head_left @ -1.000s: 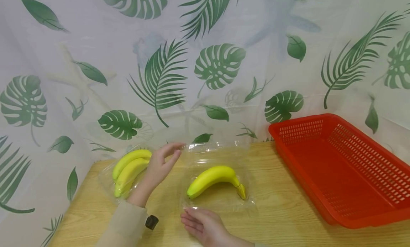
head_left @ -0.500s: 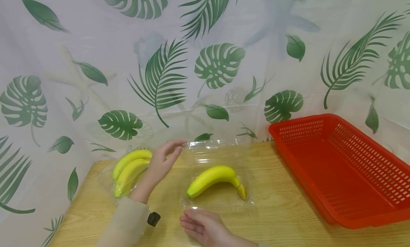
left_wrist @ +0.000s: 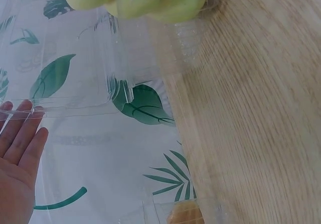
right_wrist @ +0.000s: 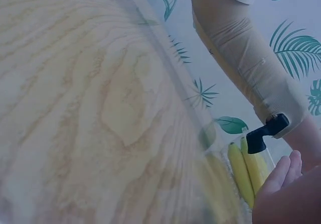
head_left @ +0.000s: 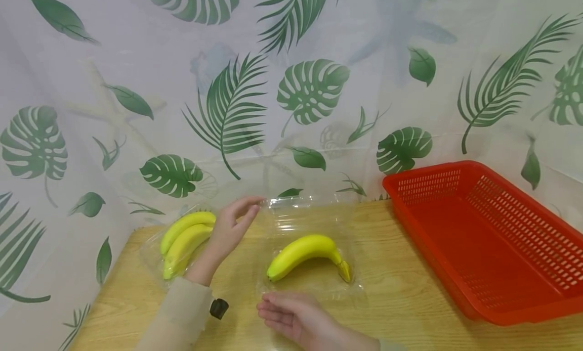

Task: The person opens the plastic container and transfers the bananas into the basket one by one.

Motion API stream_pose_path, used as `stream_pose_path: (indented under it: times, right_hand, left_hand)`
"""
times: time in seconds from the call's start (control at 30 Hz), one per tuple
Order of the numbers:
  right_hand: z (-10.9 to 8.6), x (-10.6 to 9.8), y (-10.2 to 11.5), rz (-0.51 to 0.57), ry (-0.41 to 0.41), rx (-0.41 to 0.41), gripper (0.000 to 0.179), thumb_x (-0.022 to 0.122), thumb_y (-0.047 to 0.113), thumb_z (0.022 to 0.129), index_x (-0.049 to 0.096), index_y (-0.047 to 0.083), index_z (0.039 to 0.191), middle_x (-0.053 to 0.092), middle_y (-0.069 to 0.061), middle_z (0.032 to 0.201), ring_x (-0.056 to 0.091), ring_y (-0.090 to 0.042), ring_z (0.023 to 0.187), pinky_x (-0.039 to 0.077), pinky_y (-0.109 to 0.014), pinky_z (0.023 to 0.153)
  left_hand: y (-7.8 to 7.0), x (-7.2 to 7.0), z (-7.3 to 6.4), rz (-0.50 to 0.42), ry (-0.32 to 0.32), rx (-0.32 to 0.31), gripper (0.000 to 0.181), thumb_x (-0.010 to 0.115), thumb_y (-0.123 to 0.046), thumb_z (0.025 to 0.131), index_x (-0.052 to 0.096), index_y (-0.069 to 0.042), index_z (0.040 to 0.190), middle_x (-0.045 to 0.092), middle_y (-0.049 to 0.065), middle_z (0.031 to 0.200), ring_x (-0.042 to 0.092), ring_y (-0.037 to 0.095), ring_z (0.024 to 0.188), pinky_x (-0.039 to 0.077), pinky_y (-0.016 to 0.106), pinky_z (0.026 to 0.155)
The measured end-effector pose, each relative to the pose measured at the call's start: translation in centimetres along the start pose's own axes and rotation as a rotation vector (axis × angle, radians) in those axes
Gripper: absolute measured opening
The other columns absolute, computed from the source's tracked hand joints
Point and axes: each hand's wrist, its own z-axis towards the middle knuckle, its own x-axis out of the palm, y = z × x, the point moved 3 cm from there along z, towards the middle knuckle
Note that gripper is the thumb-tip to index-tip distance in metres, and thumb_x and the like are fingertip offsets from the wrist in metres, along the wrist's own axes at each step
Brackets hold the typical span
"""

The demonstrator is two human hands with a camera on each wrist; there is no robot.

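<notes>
A single yellow banana (head_left: 304, 251) lies in a clear plastic clamshell box (head_left: 356, 288) whose lid (head_left: 309, 214) is raised at the back. My left hand (head_left: 229, 230) is at the lid's upper left corner, fingertips right at its edge; in the left wrist view its fingers (left_wrist: 26, 138) look fairly straight along clear plastic. Close to the box's front edge, my right hand (head_left: 298, 318) is held palm sideways with extended fingers and nothing in its grasp. Another clear box to the left holds several bananas (head_left: 185, 246), partly behind my left forearm.
A large red plastic basket (head_left: 434, 257) with perforated walls stands on the right of the wooden table (head_left: 382, 315). A leaf-printed white sheet (head_left: 346, 154) rises behind the table. Each box sits near the back edge. A small black device (head_left: 219, 308) is on the left wrist.
My right hand has shifted very slightly forward, with more of its forearm in view. The left hand, lid and bananas look nearly the same.
</notes>
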Motion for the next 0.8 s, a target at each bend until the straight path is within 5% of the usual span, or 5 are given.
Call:
stream_pose_path:
  times: [0.13, 0.8]
  right_hand:
    - [-0.1, 0.1, 0.9, 0.008, 0.009, -0.018, 0.034, 0.059, 0.017, 0.092, 0.059, -0.004, 0.118, 0.07, -0.008, 0.103, 0.067, -0.017, 0.098, 0.048, -0.037, 0.099]
    - [0.1, -1.8, 8.3, 0.034, 0.106, -0.125, 0.025, 0.053, 0.012, 0.096, 0.059, 0.0, 0.116, 0.07, -0.006, 0.105, 0.067, -0.016, 0.099, 0.05, -0.031, 0.096]
  left_hand:
    - [2.4, 0.4, 0.4, 0.005, -0.009, 0.018, 0.029, 0.05, -0.03, 0.098, 0.061, -0.017, 0.121, 0.064, 0.0, 0.122, 0.061, 0.017, 0.11, 0.051, 0.038, 0.094]
    - [2.1, 0.3, 0.9, 0.003, -0.059, -0.046, 0.024, 0.057, -0.02, 0.095, 0.065, -0.01, 0.116, 0.068, 0.008, 0.113, 0.065, 0.026, 0.103, 0.054, 0.042, 0.089]
